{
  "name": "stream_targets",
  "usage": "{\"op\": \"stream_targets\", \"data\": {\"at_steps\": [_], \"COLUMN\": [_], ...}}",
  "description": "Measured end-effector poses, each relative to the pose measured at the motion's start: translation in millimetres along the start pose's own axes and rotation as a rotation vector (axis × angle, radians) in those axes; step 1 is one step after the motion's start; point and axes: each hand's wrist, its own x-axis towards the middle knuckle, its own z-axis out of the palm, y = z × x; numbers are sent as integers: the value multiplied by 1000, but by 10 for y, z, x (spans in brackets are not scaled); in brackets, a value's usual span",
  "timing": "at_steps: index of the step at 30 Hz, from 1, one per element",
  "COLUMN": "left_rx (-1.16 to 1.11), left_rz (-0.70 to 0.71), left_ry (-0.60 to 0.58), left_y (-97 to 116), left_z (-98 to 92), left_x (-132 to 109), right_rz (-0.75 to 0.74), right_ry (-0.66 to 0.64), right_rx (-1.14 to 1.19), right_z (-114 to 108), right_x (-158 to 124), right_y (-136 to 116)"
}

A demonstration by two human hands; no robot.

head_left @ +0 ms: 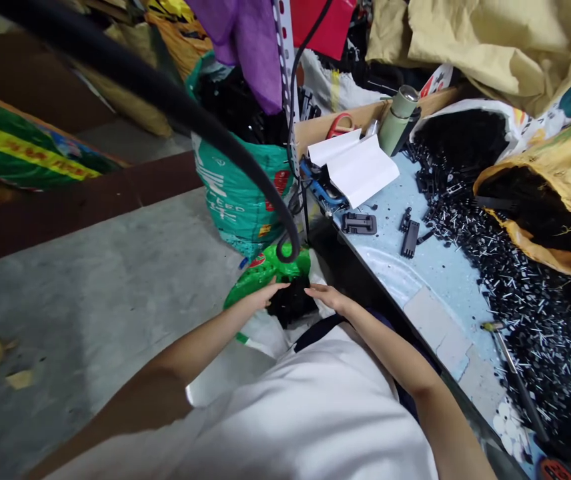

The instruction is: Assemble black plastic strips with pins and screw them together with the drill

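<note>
My left hand [267, 293] is over the near side of a green-and-white woven bag [246, 283] on the floor, its fingers stretched out and thumb apart. Facing it from the right, my right hand [329, 297] also has its fingers extended. Between and below them, a dark heap of black parts [290, 303] fills the bag's mouth; single pieces cannot be made out. Nothing shows in either hand. A black looped cable or strap [245, 160] hangs down in front of the bag, close above my hands.
A light-blue worktable [390, 247] on the right carries a black plastic piece [359, 223], another black part [409, 239], heaped small black parts and metal pins [530, 313], a screwdriver-like tool [515, 373], white paper [355, 167] and a green flask [396, 123]. Behind stands a full teal sack [240, 200].
</note>
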Motion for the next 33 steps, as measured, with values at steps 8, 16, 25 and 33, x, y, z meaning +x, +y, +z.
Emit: {"op": "stream_targets", "data": {"at_steps": [8, 16, 25, 33], "left_rx": [70, 339, 577, 612], "left_rz": [366, 1254, 1274, 1369], "left_ry": [-51, -187, 113, 20], "left_y": [562, 1102, 2078, 2379], "left_z": [482, 1425, 2004, 2102], "left_x": [-55, -756, -467, -472], "right_rz": [-539, -257, -180, -198], "right_ry": [572, 1138, 1176, 1237], "right_rx": [-422, -817, -831, -725], "right_z": [-1039, -1939, -2225, -2263], "right_x": [-732, -576, -811, -1241], "right_y": [-139, -447, 92, 846]}}
